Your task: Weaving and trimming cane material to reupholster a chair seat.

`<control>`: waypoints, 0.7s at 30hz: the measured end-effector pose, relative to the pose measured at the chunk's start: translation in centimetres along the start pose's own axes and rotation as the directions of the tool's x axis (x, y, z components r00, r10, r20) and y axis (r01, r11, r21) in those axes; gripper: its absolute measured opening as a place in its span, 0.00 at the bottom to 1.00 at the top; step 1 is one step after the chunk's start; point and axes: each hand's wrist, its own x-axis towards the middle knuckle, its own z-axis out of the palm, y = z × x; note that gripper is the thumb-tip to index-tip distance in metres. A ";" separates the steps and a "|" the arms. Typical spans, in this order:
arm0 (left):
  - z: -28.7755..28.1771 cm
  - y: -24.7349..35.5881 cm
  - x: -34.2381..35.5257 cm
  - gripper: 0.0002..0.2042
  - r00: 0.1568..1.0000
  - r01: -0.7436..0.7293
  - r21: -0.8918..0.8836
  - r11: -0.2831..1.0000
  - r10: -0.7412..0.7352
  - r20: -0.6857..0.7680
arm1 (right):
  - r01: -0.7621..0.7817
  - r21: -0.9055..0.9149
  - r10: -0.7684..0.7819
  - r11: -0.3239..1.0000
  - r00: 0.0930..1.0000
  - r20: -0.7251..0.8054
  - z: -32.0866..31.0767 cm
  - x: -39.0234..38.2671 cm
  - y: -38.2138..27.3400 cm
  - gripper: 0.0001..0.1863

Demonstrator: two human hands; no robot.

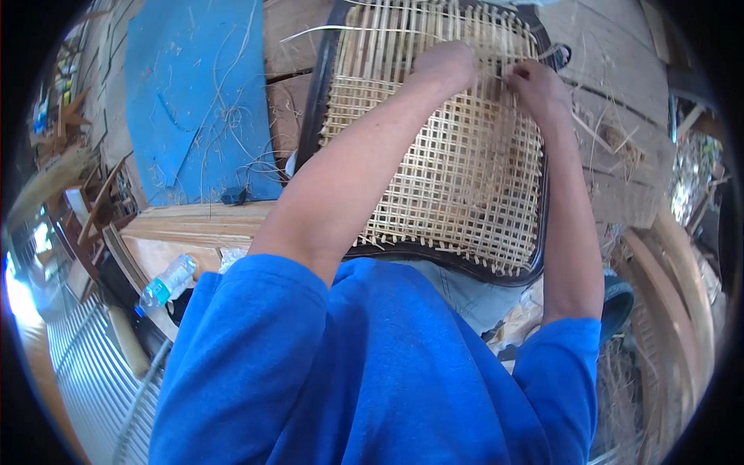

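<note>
A pale cane lattice (457, 182) spans a dark, curved frame (313, 93), with cut strand ends along its edges. My left hand (446, 63) rests over the upper middle of the weave, back upward, its fingertips hidden beneath it. My right hand (539, 89) is at the upper right edge, fingers curled close to the weave; what they pinch is too small to make out. A loose pale strand (325, 28) sticks out across the top left of the frame.
A blue sheet (190, 93) strewn with fibres lies left on wooden boards (620, 101). A plastic bottle (167, 285) and stacked planks (194, 221) are at lower left, curved timber pieces (663, 302) at right, and assorted wood scraps (74, 178) at far left.
</note>
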 end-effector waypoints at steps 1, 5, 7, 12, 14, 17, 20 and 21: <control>-0.4 0.0 -0.2 0.11 0.998 -0.014 0.012 1.000 0.014 0.056 | 0.002 0.101 0.008 0.995 0.994 -0.105 0.3 -0.7 0.0 0.16; -2.4 -2.6 -2.7 0.10 0.972 -0.191 0.251 0.949 0.219 -0.088 | 0.082 0.064 -0.067 0.995 0.977 -0.202 1.1 -2.3 0.0 0.16; -2.4 -5.4 -3.1 0.11 0.931 -0.203 0.229 0.952 0.260 -0.255 | 0.333 -0.171 -0.372 0.927 0.869 -0.326 1.6 -2.3 0.5 0.16; -7.7 -11.0 -7.7 0.08 0.964 -0.021 0.373 0.928 0.118 -0.239 | 0.179 0.194 -0.119 0.964 0.951 -0.286 -1.2 -2.5 -1.9 0.16; -8.5 -11.9 -9.7 0.08 0.949 -0.026 0.391 0.920 0.146 -0.279 | -0.047 0.373 0.140 0.926 0.964 -0.226 -3.0 -3.0 -5.2 0.18; -9.2 -10.2 -9.1 0.09 0.800 -0.267 0.427 0.864 0.445 -0.402 | 0.134 0.430 -0.032 0.893 0.971 -0.237 0.5 -1.0 -7.4 0.18; -10.9 -7.8 -8.1 0.31 0.940 -0.133 0.247 0.960 0.201 -0.276 | 0.017 0.546 -0.138 0.838 0.974 0.180 -0.8 -0.2 -10.5 0.16; -9.6 -8.1 -7.7 0.16 0.876 -0.192 0.133 0.972 0.230 -0.424 | 0.093 0.626 -0.174 0.775 0.982 0.070 -1.5 -0.4 -10.2 0.14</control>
